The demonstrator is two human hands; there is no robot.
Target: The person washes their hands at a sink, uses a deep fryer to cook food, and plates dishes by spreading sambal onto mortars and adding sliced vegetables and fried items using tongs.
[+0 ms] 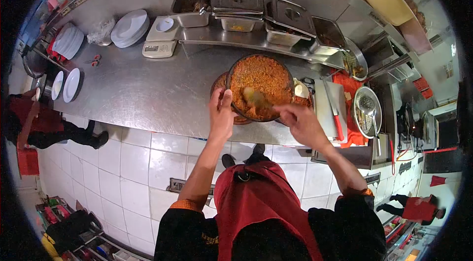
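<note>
A round dark-rimmed pan or sieve (261,76) full of orange-brown crumbly food is tilted above the steel counter's front edge. My left hand (221,115) grips its left rim, thumb on top. In my right hand (300,123), at the lower right of the rim, is a spoon (253,97) whose blurred head rests in the food. Another reddish container (220,83) shows partly beneath the round one; its contents are mostly hidden.
Right of my hands, a knife with a red handle (339,125) lies on a white cutting board (327,98). A strainer (367,108) is beyond it. A scale (159,49), plates (129,27) and lidded steel pans (239,0) line the back. Other people stand far left and right.
</note>
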